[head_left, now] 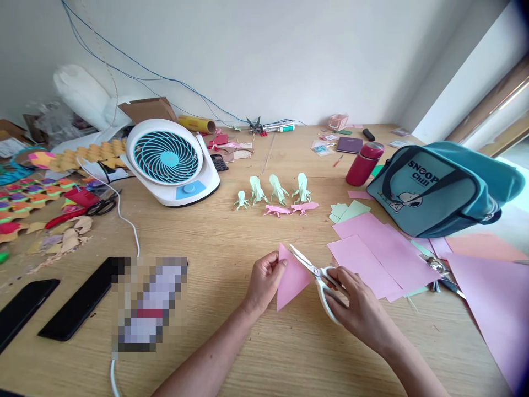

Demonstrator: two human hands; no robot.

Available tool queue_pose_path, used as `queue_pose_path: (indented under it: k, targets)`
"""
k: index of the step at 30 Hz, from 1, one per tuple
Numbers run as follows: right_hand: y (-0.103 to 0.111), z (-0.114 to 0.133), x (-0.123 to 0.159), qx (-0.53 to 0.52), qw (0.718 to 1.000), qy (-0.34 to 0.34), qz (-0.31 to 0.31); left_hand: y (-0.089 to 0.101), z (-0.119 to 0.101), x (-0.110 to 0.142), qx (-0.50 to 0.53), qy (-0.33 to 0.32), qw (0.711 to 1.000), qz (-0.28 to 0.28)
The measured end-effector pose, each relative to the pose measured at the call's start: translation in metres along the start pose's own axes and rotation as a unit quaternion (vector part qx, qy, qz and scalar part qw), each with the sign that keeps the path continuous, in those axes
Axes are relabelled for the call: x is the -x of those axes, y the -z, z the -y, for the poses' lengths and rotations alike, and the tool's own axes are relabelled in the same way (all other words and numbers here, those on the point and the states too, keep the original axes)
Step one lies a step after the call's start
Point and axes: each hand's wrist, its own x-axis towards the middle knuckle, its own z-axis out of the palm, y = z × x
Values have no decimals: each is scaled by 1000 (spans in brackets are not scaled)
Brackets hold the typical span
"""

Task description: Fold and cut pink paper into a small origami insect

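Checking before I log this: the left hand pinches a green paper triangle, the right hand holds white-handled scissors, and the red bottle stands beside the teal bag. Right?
Not quite: the head view shows that the paper triangle in the left hand is pink, not green. The right hand does hold the white-handled scissors, and the red bottle stands beside the teal bag.

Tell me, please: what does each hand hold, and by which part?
The left hand pinches the pink paper triangle at its left edge; the right hand holds the scissors by their white handles.
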Motion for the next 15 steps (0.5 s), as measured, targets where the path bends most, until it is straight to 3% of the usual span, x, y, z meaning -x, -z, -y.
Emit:
queue_pose_path:
  k: [7,15]
  targets:
    - [-12,0,0,105,990,74,-60,0,1,0,66,18,997,-19]
    - [-16,-4,-1,169,979,86,-76,-4,5,4,108,52,993,-5]
